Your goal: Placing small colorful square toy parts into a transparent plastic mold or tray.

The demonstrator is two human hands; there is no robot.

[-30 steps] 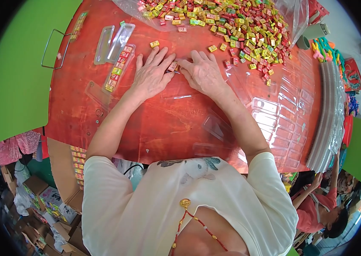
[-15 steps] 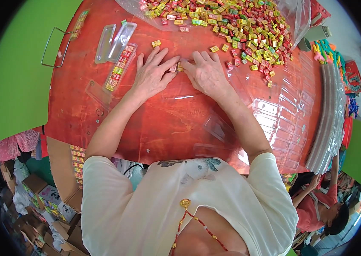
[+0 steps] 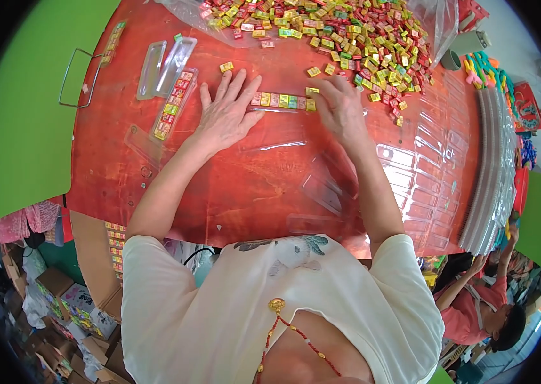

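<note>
A short row of small red, yellow and green boxes (image 3: 282,100) lies side by side in a narrow clear plastic tray on the red table. My left hand (image 3: 227,118) rests flat at the row's left end, fingers spread and thumb tip near the tray. At the right end, the curled fingers of my right hand (image 3: 345,110) pinch a small yellow box (image 3: 311,91) at the last boxes; the fingertips partly hide that spot. One loose yellow box (image 3: 226,66) sits just beyond my left fingertips.
A large heap of small boxes (image 3: 354,38) spreads at the far side. Left of my hand lie a filled tray (image 3: 174,105) and clear trays (image 3: 177,64). More clear trays (image 3: 411,173) cover the right, beside a tall tray stack (image 3: 491,173). A co-worker (image 3: 475,307) is at lower right.
My right hand has moved right, away from my left hand, and the row of boxes now shows between them. My left hand stays at nearly the same place.
</note>
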